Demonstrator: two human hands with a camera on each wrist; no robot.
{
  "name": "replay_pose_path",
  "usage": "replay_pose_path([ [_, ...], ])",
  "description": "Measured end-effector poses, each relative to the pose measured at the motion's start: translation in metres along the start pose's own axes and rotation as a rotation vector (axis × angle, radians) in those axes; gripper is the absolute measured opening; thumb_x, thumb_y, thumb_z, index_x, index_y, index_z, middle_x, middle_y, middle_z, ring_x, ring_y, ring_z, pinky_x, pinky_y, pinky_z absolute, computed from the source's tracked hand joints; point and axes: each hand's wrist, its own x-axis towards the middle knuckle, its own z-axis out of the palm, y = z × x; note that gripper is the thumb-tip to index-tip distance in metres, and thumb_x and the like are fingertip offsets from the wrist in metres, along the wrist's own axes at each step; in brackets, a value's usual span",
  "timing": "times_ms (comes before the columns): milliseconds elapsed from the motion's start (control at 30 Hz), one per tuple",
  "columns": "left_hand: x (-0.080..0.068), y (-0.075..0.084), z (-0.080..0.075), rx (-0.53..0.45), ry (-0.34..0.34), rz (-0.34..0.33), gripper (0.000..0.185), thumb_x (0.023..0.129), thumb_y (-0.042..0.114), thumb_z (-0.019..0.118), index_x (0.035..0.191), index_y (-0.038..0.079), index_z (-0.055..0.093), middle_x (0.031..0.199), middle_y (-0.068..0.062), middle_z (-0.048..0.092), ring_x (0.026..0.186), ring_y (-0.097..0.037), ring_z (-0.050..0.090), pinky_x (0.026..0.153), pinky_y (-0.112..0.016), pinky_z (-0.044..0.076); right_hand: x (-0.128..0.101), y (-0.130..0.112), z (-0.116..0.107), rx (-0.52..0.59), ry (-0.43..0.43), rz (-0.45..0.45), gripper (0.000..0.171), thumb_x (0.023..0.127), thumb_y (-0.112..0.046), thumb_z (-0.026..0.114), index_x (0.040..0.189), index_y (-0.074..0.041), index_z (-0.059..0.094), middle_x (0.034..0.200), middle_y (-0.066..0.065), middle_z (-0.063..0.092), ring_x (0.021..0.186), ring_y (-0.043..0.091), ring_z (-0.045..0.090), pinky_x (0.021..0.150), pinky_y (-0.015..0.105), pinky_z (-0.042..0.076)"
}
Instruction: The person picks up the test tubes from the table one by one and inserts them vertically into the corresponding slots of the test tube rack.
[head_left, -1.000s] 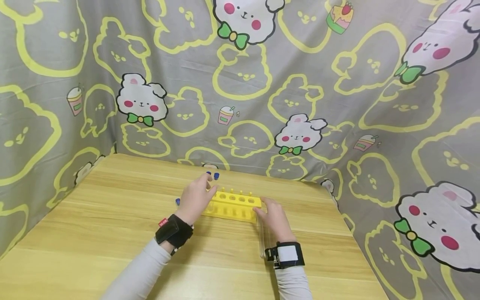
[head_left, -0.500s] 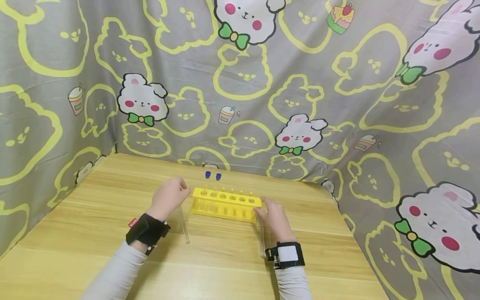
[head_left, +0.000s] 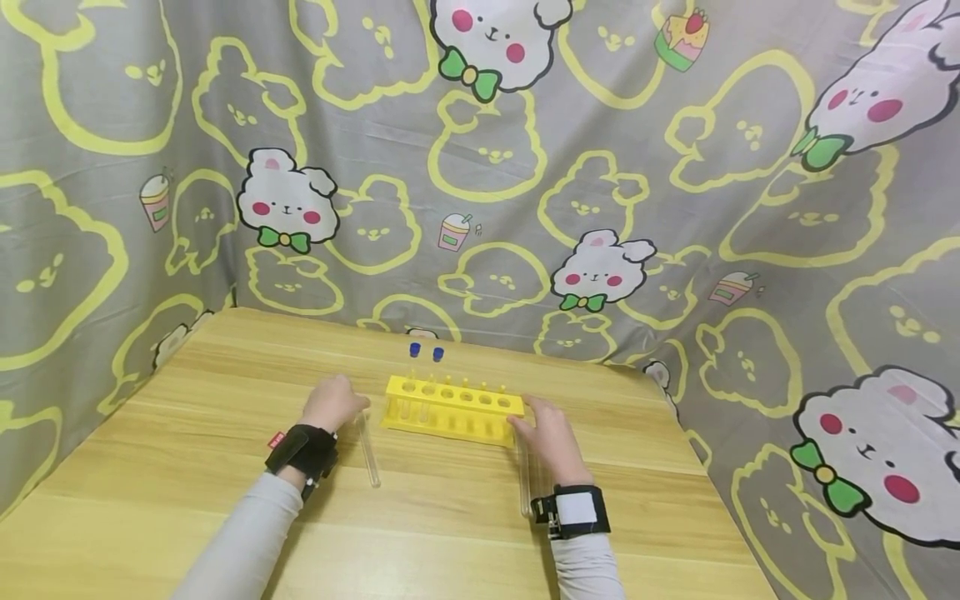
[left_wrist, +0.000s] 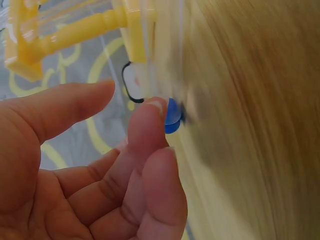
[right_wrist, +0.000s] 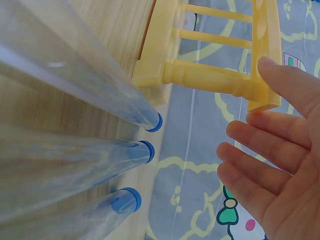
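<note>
On the wooden table [head_left: 187, 467], L side: left hand [head_left: 333, 403] rests low on the top, just L of the yellow rack [head_left: 452, 407]. Its fingers are at the far end of a clear test tube [head_left: 367, 450] lying flat; long axis runs near-to-far, far end by the rack's L end, near end twd the person. Left wrist view: fingers loosely bent, thumb apart, fingertip [left_wrist: 150, 125] at a blue cap [left_wrist: 172, 116] by the blurred tube; whether it pinches the cap or just touches it, can't tell.

Centre: rack sits crosswise, long axis L-R, row of round holes on top. Two tubes w/ blue caps [head_left: 423, 352] stand upright in its L holes, caps sticking up behind the top rail.

R side: right hand [head_left: 547, 433] lies at the rack's R end, fingers straight and relaxed, holding nothing; fingertips [right_wrist: 267, 67] touch the rack's end frame in the right wrist view. Just L of that wrist lie more clear tubes [head_left: 523, 475], flat, long axis near-to-far. Right wrist view shows three of them [right_wrist: 75, 90] side by side w/ blue-rimmed ends [right_wrist: 125, 200] pointing twd the rack's foot.

Behind: grey cartoon-print cloth [head_left: 675, 208] as backdrop.
</note>
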Motion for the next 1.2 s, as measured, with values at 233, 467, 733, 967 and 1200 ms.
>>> replay_pose_path([
  [233,0.011,-0.002,0.007,0.023,-0.03,-0.016,0.04,0.086,0.025,0.066,0.051,0.006,0.059,0.036,0.005,0.043,0.034,-0.008,0.039,0.045,-0.022,0.036,0.0,0.001,0.001,0.007,0.021,-0.014,0.051,0.09,-0.026,0.07,0.129,0.004,0.057,0.129,0.025,0.061,0.121,0.04,0.057,0.101,0.051,0.047],
  [467,0.016,-0.002,0.015,0.033,-0.025,-0.044,0.029,0.079,0.018,0.067,0.055,0.003,0.063,0.036,0.005,0.045,0.032,-0.008,0.041,0.039,-0.02,0.031,0.0,0.004,0.003,-0.005,0.043,-0.043,0.05,0.089,-0.025,0.07,0.127,0.005,0.058,0.125,0.025,0.062,0.117,0.041,0.059,0.098,0.051,0.048],
  [733,0.016,-0.006,0.013,-0.009,-0.051,-0.033,0.02,0.078,0.014,0.063,0.06,0.005,0.062,0.039,0.004,0.049,0.034,-0.008,0.043,0.04,-0.02,0.032,0.001,0.003,0.003,0.009,0.012,-0.002,0.052,0.09,-0.029,0.07,0.13,0.002,0.057,0.129,0.023,0.061,0.122,0.039,0.057,0.102,0.05,0.046],
  [967,0.013,-0.013,0.0,-0.051,-0.027,-0.052,0.035,0.089,0.024,0.061,0.059,0.006,0.065,0.046,-0.001,0.058,0.039,-0.012,0.051,0.045,-0.023,0.038,0.001,0.003,0.003,0.007,0.009,-0.005,0.051,0.09,-0.028,0.07,0.129,0.002,0.057,0.129,0.023,0.061,0.121,0.039,0.057,0.101,0.05,0.047],
  [1200,0.001,-0.008,-0.02,-0.146,0.051,-0.036,0.028,0.092,0.027,0.062,0.076,0.004,0.063,0.061,-0.007,0.066,0.054,-0.02,0.064,0.05,-0.026,0.043,0.001,0.003,0.002,0.014,0.001,0.019,0.053,0.09,-0.029,0.069,0.131,0.002,0.056,0.132,0.023,0.059,0.124,0.039,0.056,0.103,0.05,0.045],
])
